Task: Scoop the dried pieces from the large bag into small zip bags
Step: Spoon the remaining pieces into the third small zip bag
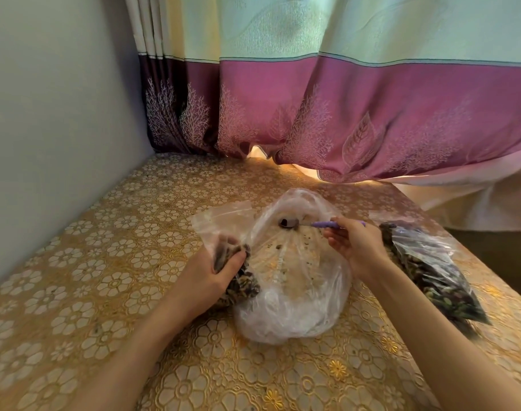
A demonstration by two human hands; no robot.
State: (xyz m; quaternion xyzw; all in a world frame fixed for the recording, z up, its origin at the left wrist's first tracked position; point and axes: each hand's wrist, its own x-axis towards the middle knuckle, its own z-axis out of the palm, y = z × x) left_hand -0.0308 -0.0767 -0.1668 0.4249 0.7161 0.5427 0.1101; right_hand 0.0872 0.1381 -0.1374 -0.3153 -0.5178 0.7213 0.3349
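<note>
A large clear plastic bag [294, 292] lies in the middle of the table, nearly emptied, with crumbs inside. My right hand [354, 247] holds a purple-handled scoop [327, 224], whose dark bowl [288, 223] is inside the bag's mouth. My left hand [214, 271] grips a small zip bag [220, 226] partly filled with dark dried pieces [241, 286], held upright at the large bag's left side. Its open top stands above my fingers.
A filled zip bag of dark dried pieces [431, 271] lies on the table to the right of my right arm. The table wears a gold floral cloth [105, 262]. A wall stands at left, a purple curtain [342, 120] hangs behind, near the table's far edge.
</note>
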